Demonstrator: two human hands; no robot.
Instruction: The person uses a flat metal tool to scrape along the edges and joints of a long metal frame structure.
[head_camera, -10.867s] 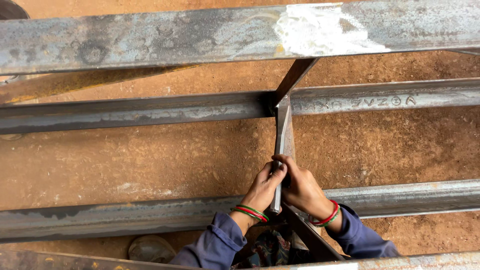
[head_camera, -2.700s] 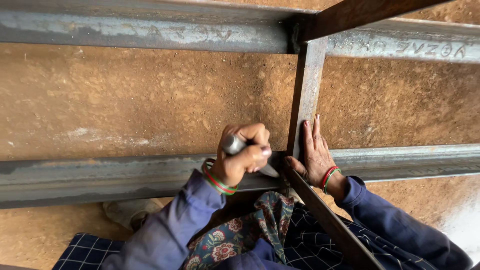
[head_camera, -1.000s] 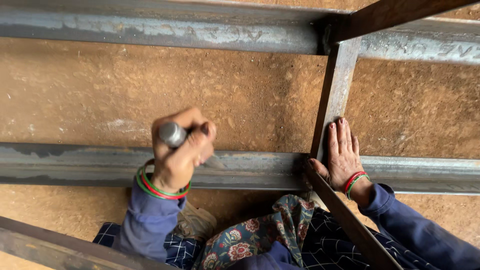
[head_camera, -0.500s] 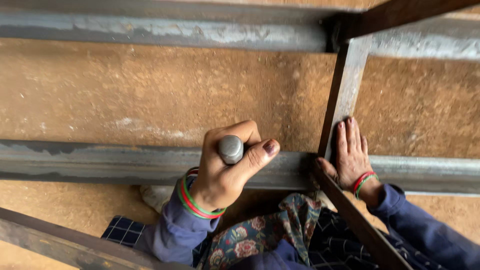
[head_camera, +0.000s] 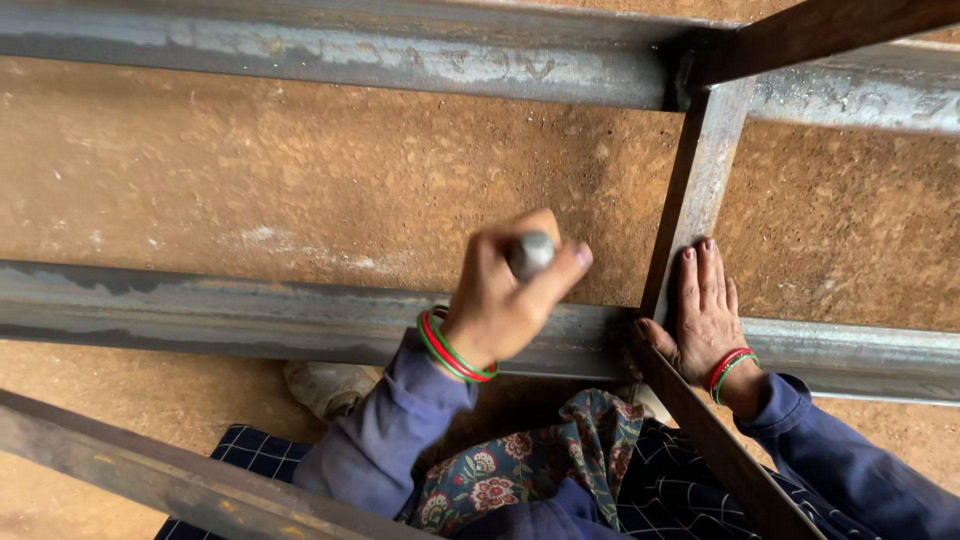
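Left hand (head_camera: 500, 300) grips a tool, perhaps a marker (head_camera: 530, 255); right hand (head_camera: 705, 315) flat beside crossbar (head_camera: 700, 190).

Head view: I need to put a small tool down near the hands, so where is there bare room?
The widest free patch is the bare dirt ground between the far steel bar and the near steel bar, left of the cross bar. It is crowded at the joint, around the left hand and right hand.

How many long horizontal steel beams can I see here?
3: top beam, middle beam under both hands, bottom-left beam. Others may lie outside the frame.
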